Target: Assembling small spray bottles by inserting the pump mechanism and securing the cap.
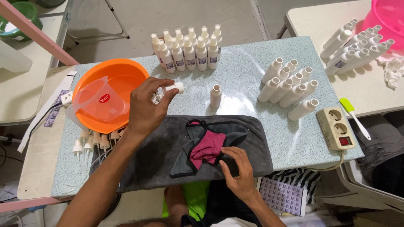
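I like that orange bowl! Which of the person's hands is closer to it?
Left. The left hand, pinching a white spray pump, is just right of the orange bowl, almost at its rim. The right hand rests on the grey cloth, well away toward the table's near edge.

Capped white spray bottles point(188, 50) at the bench's far edge carry small dark labels. The clear jug point(102, 102) in the orange basin, left, bears a round red sticker. Purple sticker sheets point(283, 196) lie near, below the bench.

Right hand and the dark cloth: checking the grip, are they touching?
Touching. The head view shows the right hand with fingers pressed flat on the dark cloth.
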